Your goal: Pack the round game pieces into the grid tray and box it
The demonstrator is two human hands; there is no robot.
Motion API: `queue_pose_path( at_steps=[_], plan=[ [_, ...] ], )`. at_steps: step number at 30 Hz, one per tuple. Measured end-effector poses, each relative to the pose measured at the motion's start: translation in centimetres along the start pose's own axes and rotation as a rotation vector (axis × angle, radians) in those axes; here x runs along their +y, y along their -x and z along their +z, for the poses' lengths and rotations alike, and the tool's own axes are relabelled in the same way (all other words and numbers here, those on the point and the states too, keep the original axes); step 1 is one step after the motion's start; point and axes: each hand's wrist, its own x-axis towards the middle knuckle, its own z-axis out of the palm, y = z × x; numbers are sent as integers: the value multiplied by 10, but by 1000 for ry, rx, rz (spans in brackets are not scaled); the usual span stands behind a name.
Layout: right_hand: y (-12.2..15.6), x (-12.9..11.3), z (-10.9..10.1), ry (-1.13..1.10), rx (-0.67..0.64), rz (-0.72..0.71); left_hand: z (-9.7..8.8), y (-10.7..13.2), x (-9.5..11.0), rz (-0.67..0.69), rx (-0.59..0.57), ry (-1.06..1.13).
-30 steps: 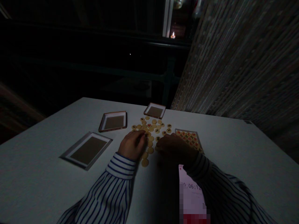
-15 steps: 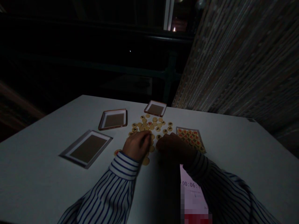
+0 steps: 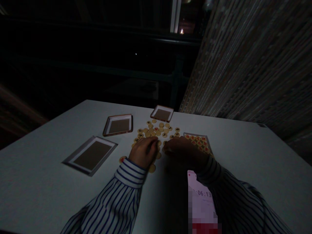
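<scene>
Loose round pieces [image 3: 158, 133] lie scattered mid-way across the worktop [image 3: 239, 169]. The left hand [image 3: 143, 151] bends over them, fingers curled narrow; the right hand [image 3: 183, 150] curls in shadow (whether either grips one, I can't tell). Red-marked pieces [image 3: 200, 139] sit in a tray [image 3: 209, 141] beside it.

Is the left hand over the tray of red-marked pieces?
No, the left hand is at the loose pieces, while that tray lies by the right hand.
</scene>
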Motion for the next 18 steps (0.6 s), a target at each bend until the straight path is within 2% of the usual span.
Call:
queue_pose_path(
  at_steps=[4,7,11,18],
  plan=[
    [2,9,1,-173,163,-2,-2,0,1,-1,-1,12],
    [3,9,-3,-301,234,52,-2,0,1,16,7,37],
    [3,7,-8,-486,221,149,-3,0,2,50,30,66],
    [2,10,-5,-834,221,247,-5,0,8,101,32,138]
  ],
)
